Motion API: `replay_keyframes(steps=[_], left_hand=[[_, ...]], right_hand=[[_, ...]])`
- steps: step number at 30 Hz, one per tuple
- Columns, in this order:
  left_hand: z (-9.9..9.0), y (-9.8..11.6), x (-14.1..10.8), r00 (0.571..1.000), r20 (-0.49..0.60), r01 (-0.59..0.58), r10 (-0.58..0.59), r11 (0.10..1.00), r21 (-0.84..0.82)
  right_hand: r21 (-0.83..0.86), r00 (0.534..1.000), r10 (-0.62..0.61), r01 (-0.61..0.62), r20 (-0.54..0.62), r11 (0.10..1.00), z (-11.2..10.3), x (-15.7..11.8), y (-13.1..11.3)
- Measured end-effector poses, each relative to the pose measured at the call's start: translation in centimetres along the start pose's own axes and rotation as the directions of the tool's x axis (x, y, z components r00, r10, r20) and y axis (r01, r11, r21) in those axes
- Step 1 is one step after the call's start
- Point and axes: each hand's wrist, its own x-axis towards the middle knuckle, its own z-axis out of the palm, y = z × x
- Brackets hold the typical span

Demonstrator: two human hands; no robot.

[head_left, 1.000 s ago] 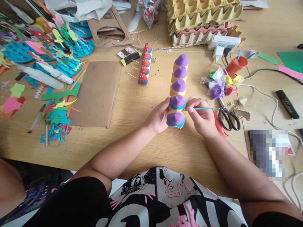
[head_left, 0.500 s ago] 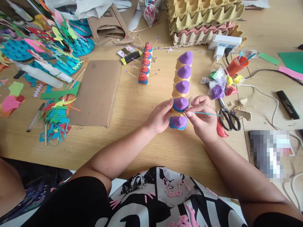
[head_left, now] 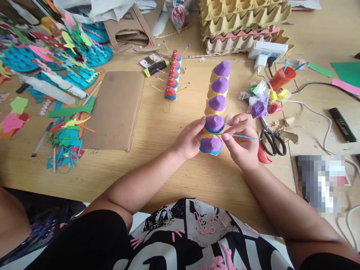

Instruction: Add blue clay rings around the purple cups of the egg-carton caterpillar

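Observation:
A strip cut from an egg carton [head_left: 211, 108] lies in front of me, its row of bumps topped with purple clay. Blue clay rings the bases of the two nearest bumps; the farther ones show bare tan card below the purple. My left hand [head_left: 189, 138] holds the strip's left side by the second-nearest bump, thumb on top. Pinched in my right hand [head_left: 240, 138] is a thin blue stick tool [head_left: 244, 137], its tip at the card between the two nearest bumps. A finished caterpillar figure [head_left: 173, 75] with red faces and pin-like legs stands farther back.
Black-handled scissors [head_left: 271, 140], bagged coloured clay [head_left: 259, 108] and an orange cup [head_left: 282, 78] sit to the right. Stacked egg trays [head_left: 244, 26] and a power strip [head_left: 268, 50] stand behind. At left are a cardboard sheet [head_left: 114, 108], paper scraps [head_left: 67, 135] and glue bottles [head_left: 46, 88].
The stick's tip has moved slightly toward me, off the blue edge of the second-nearest bump. The strip has tilted a little, its far end shifting right. My left hand keeps its hold.

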Motion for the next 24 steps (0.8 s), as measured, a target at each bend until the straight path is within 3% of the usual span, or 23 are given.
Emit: replay_keyframes(steps=[6,13,20,24], left_hand=[[0.37,0.05,-0.28,0.999,0.039,-0.011,0.011,1.000,-0.011],[0.20,-0.29,-0.27,0.999,-0.030,0.012,-0.012,1.000,0.020],[0.52,-0.13,-0.29,0.998,0.001,0.064,-0.064,0.997,-0.039],[0.39,-0.19,-0.31,0.999,-0.009,0.039,-0.040,0.998,-0.041]], right_hand=[[0.024,1.000,-0.019,0.019,-0.019,1.000,0.06,-0.04,0.06],[0.024,0.999,-0.032,0.033,-0.045,0.999,0.10,-0.05,-0.24],[-0.067,0.997,-0.049,0.045,-0.056,0.997,0.14,0.07,-0.31],[-0.033,0.997,-0.051,0.050,-0.049,0.998,0.13,0.18,-0.33]])
